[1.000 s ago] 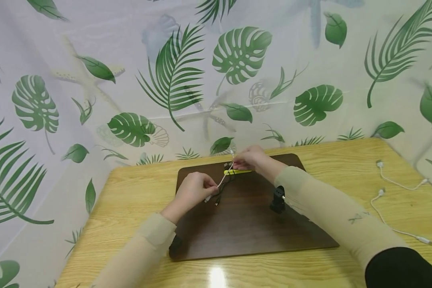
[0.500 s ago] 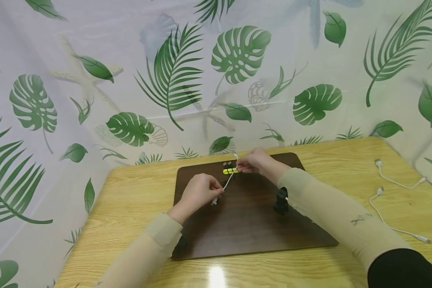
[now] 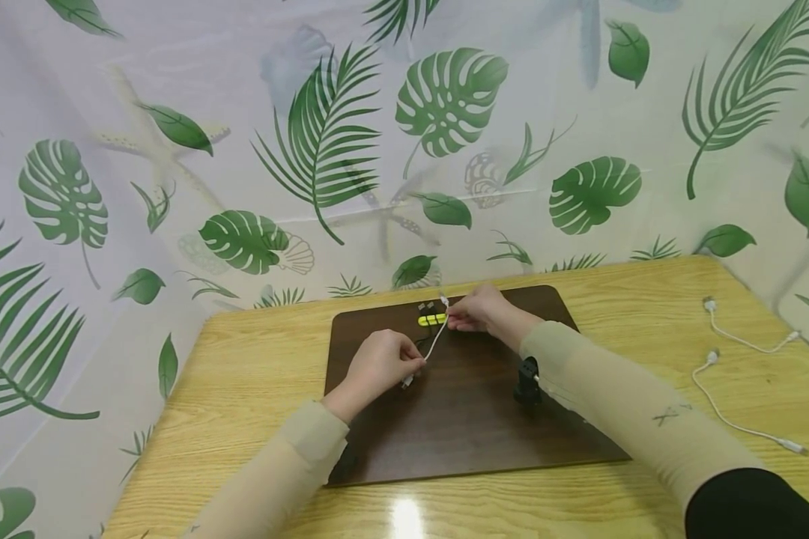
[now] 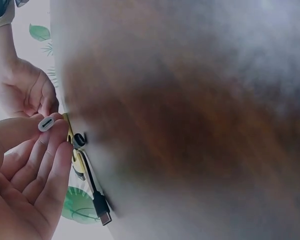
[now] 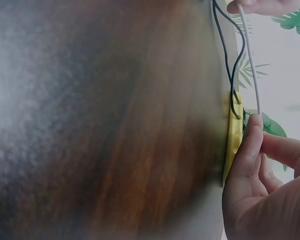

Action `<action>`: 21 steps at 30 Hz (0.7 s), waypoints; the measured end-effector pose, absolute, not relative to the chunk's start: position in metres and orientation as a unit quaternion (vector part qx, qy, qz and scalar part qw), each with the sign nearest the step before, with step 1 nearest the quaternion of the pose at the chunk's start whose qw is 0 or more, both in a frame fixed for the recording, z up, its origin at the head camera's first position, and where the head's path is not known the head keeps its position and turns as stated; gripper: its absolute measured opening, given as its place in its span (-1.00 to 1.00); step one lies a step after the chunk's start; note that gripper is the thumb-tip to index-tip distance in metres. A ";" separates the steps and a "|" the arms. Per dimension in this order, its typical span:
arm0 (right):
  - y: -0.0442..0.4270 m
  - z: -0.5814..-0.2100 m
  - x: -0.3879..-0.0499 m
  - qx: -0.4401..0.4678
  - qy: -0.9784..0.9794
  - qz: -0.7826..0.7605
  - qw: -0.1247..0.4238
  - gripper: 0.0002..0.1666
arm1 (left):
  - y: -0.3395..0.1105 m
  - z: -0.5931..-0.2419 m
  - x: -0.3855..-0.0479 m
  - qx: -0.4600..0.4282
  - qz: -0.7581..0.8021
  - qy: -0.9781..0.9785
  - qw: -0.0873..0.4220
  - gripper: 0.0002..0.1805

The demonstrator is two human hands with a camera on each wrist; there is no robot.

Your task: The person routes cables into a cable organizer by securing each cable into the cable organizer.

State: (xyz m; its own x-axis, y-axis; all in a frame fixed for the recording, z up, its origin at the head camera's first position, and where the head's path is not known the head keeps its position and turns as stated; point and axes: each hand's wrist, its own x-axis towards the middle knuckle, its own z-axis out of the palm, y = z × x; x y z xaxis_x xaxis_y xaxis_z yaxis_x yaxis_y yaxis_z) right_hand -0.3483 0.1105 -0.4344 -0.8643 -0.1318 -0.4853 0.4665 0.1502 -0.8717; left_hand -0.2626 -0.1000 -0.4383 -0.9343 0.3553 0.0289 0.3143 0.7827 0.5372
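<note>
The white cable (image 5: 250, 54) is held slanting and almost straight, close to the yellow clip (image 5: 235, 137), which carries two thin black cables (image 4: 100, 205)

Board (image 3: 472, 427) sits on the table (image 3: 256, 352), and the backdrop (image 3: 512, 75) is just behind the table's far edge. The cable holder (image 3: 431, 320) is on the board near its back edge, with a pair of cables (image 5: 233, 80) running through it, plugs poking out behind. Left hand (image 3: 380, 363) is over the board in front of the holder, right hand (image 3: 485, 308) farther back by its right end, held cable (image 3: 435, 340) between them. Off to the board's right there's a front loose cable (image 3: 720, 412) on the table, plus a back loose cable (image 3: 741, 340) behind that one.
</note>
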 end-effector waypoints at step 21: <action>0.103 -0.436 -0.347 0.118 0.733 -0.632 0.221 -0.89 | -0.099 -0.440 -0.258 0.174 0.281 0.943 0.032 -0.91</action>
